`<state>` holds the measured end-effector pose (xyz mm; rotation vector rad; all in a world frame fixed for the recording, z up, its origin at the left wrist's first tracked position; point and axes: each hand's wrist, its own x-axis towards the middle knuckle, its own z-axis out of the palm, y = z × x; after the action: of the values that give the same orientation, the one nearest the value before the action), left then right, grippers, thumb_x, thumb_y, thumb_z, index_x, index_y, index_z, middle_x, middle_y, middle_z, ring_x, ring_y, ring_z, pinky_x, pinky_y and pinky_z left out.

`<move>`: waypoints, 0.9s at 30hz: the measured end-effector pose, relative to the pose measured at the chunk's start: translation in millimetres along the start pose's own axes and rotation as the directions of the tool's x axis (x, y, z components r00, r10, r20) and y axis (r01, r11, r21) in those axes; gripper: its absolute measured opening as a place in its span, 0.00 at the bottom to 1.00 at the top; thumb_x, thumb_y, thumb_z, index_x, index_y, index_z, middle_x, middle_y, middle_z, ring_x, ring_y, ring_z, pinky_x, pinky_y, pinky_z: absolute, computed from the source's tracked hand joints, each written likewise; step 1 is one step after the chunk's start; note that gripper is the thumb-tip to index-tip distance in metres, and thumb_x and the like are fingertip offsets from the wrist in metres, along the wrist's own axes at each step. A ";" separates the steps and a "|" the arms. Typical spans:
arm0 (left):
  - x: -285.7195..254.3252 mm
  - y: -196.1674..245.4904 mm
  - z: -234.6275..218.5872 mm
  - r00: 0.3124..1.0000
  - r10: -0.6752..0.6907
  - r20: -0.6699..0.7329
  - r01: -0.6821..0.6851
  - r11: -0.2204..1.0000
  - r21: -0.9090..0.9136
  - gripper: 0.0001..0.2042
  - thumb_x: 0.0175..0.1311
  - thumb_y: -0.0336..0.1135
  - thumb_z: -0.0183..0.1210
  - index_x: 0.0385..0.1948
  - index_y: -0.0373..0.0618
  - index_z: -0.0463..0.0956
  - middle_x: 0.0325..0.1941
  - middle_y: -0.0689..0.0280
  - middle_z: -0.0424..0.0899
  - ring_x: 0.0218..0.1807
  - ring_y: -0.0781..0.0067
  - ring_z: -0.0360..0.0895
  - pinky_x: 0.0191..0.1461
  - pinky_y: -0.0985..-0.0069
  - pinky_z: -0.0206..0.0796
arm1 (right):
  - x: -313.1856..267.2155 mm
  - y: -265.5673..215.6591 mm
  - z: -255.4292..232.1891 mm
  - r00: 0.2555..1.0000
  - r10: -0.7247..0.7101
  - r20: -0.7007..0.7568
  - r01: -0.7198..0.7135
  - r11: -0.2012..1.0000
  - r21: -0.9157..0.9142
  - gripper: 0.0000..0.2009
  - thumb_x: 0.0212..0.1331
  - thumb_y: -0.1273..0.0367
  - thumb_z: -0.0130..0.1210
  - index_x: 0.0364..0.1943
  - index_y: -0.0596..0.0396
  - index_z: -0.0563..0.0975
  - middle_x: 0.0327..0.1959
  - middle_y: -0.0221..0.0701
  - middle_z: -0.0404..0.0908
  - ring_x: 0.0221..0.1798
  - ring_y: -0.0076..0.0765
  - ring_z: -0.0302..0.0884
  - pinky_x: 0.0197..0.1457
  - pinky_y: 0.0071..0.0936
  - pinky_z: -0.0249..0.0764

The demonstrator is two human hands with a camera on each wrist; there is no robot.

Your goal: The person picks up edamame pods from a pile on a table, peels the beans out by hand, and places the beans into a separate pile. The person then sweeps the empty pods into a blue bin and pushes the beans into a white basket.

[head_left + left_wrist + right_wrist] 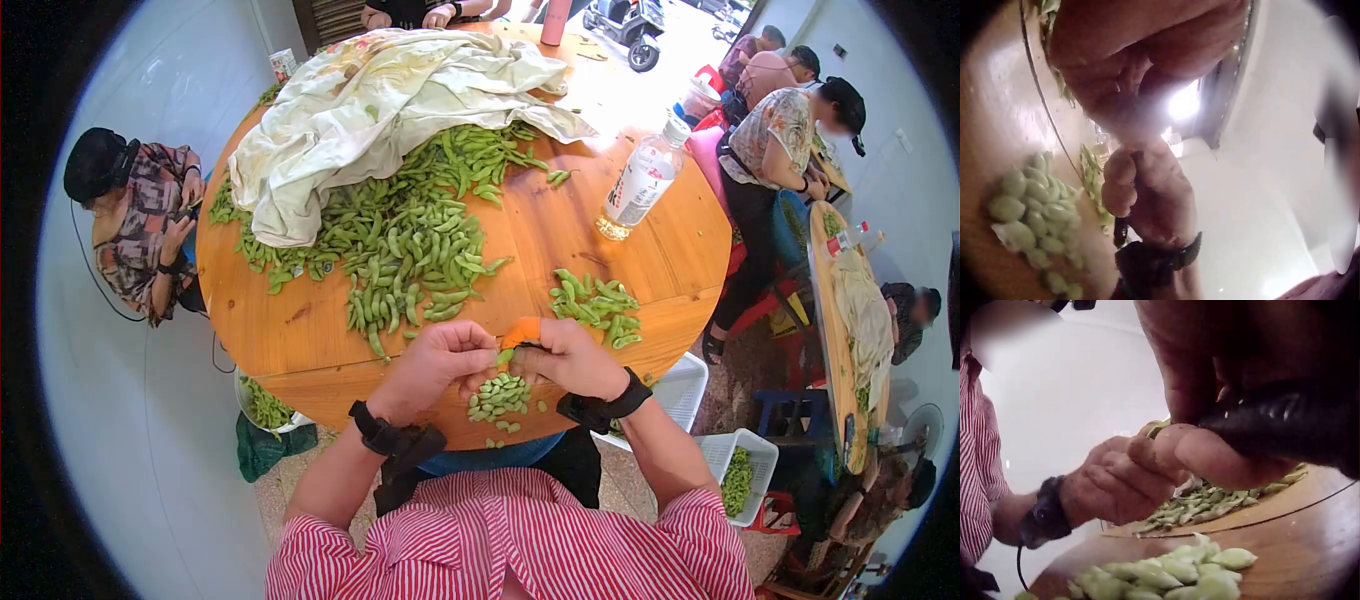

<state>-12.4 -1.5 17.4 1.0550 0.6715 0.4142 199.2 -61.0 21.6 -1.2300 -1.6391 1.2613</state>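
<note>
My two hands meet over the near edge of the round wooden table. My left hand and right hand both pinch one green bean pod between their fingertips. An orange cover sits on a right-hand finger. Just below the hands lies a small heap of shelled pale green beans, which also shows in the left wrist view and the right wrist view. In the right wrist view the left hand curls toward the right hand's finger, with a bit of pod above them.
A big pile of pods fills the table's middle, partly under a pale cloth. A smaller pod pile lies right of my hands. A plastic bottle stands at the right. White baskets sit on the floor. People sit around.
</note>
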 end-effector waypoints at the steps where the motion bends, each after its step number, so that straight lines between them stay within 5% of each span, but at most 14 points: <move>1: -1.1 1.8 0.2 1.000 -0.015 0.014 0.015 0.998 -0.067 0.02 0.65 0.28 0.56 0.36 0.42 0.74 0.24 0.70 0.75 0.22 0.84 0.70 0.22 0.85 0.60 | -0.6 -1.0 0.5 0.993 0.107 0.041 -0.114 0.960 0.258 0.05 0.61 0.72 0.56 0.37 0.60 0.76 0.24 0.27 0.78 0.24 0.26 0.75 0.29 0.22 0.71; 6: 0.8 0.1 1.9 0.998 -0.036 0.061 0.049 0.970 -0.238 0.03 0.67 0.30 0.55 0.37 0.42 0.74 0.25 0.70 0.76 0.23 0.84 0.71 0.24 0.84 0.62 | 1.0 0.9 0.4 0.993 0.115 0.024 -0.117 0.943 0.310 0.05 0.63 0.72 0.51 0.36 0.59 0.77 0.24 0.22 0.76 0.25 0.16 0.74 0.28 0.18 0.70; 8: 1.7 -3.1 9.2 0.987 0.129 -0.097 -0.118 0.987 0.111 0.05 0.66 0.31 0.57 0.38 0.41 0.74 0.26 0.71 0.77 0.24 0.84 0.72 0.27 0.82 0.64 | 1.0 1.0 0.7 0.988 0.153 0.005 -0.149 0.951 0.273 0.05 0.62 0.72 0.51 0.35 0.60 0.77 0.23 0.23 0.77 0.25 0.17 0.74 0.28 0.19 0.71; 9: 0.3 -1.4 13.1 0.987 0.129 -0.097 -0.118 0.987 0.111 0.05 0.66 0.31 0.57 0.38 0.41 0.74 0.26 0.71 0.77 0.24 0.84 0.72 0.27 0.82 0.64 | 0.3 -1.5 1.1 0.978 0.209 -0.030 -0.199 0.960 0.195 0.05 0.62 0.73 0.51 0.35 0.59 0.77 0.24 0.23 0.77 0.25 0.16 0.73 0.29 0.18 0.70; 11: -4.9 5.0 20.2 0.883 0.467 -0.043 -0.310 0.650 0.694 0.09 0.62 0.32 0.60 0.34 0.34 0.76 0.25 0.66 0.78 0.24 0.73 0.75 0.29 0.77 0.69 | 0.9 -2.3 3.6 0.964 0.258 -0.067 -0.249 0.961 0.119 0.04 0.61 0.74 0.50 0.35 0.59 0.77 0.24 0.23 0.77 0.25 0.15 0.73 0.30 0.16 0.70; 12: -3.7 2.5 20.4 0.883 0.467 -0.045 -0.308 0.650 0.695 0.09 0.62 0.32 0.60 0.34 0.34 0.76 0.25 0.66 0.78 0.24 0.73 0.75 0.29 0.77 0.69 | 1.0 -1.1 6.0 0.978 0.159 -0.137 -0.162 0.987 -0.011 0.05 0.58 0.73 0.52 0.34 0.60 0.76 0.22 0.33 0.76 0.25 0.27 0.75 0.29 0.25 0.71; 13: -1.3 -1.8 19.8 0.824 0.567 0.005 -0.358 0.513 0.780 0.09 0.61 0.32 0.59 0.33 0.33 0.76 0.27 0.62 0.79 0.27 0.66 0.77 0.32 0.73 0.70 | 1.2 -0.3 8.1 0.980 0.051 -0.193 -0.081 0.986 -0.147 0.07 0.55 0.71 0.53 0.32 0.62 0.76 0.20 0.43 0.76 0.24 0.40 0.77 0.29 0.33 0.71; 14: 0.1 -4.4 20.2 0.755 0.653 0.069 -0.390 0.361 0.847 0.09 0.60 0.31 0.59 0.33 0.32 0.75 0.29 0.59 0.79 0.29 0.58 0.78 0.34 0.69 0.71 | 1.8 0.0 9.3 0.980 0.052 -0.192 -0.081 0.986 -0.147 0.07 0.55 0.71 0.53 0.32 0.62 0.76 0.20 0.43 0.76 0.24 0.40 0.77 0.29 0.33 0.71; 17: -1.2 -4.4 27.3 0.718 0.680 0.150 -0.390 0.214 0.896 0.08 0.61 0.31 0.56 0.34 0.33 0.75 0.33 0.54 0.80 0.35 0.51 0.78 0.39 0.64 0.70 | 2.7 -0.7 10.9 0.969 -0.055 -0.241 -0.022 0.952 -0.305 0.06 0.54 0.72 0.52 0.33 0.62 0.75 0.24 0.50 0.75 0.28 0.55 0.76 0.31 0.41 0.71; 21: 2.9 -13.9 25.5 0.746 0.656 0.113 -0.375 0.274 0.886 0.07 0.64 0.30 0.55 0.38 0.36 0.73 0.33 0.50 0.78 0.36 0.47 0.77 0.39 0.62 0.68 | 1.5 -6.5 9.1 0.973 -0.056 -0.225 -0.026 0.938 -0.346 0.06 0.54 0.73 0.52 0.33 0.62 0.74 0.25 0.51 0.76 0.31 0.59 0.76 0.32 0.44 0.71; 23: 3.1 -15.3 26.8 0.786 0.617 -0.034 -0.347 0.486 0.802 0.09 0.66 0.32 0.52 0.37 0.34 0.73 0.30 0.52 0.78 0.34 0.49 0.76 0.40 0.62 0.69 | 0.1 -4.1 7.9 0.975 -0.062 -0.215 -0.018 0.935 -0.353 0.06 0.54 0.73 0.52 0.33 0.62 0.74 0.25 0.51 0.76 0.31 0.59 0.76 0.32 0.44 0.71; 27: 5.6 -20.2 22.2 0.889 0.438 -0.133 -0.232 0.683 0.693 0.10 0.70 0.34 0.49 0.37 0.35 0.73 0.26 0.57 0.78 0.28 0.59 0.76 0.34 0.67 0.68 | -2.1 5.1 8.5 0.975 -0.108 -0.193 0.036 0.938 -0.344 0.06 0.54 0.73 0.53 0.34 0.59 0.76 0.24 0.43 0.76 0.26 0.47 0.76 0.31 0.34 0.69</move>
<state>6.8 -21.6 4.8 1.8504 0.9220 0.6930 193.2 -65.0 14.4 -1.4389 -1.7727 0.7913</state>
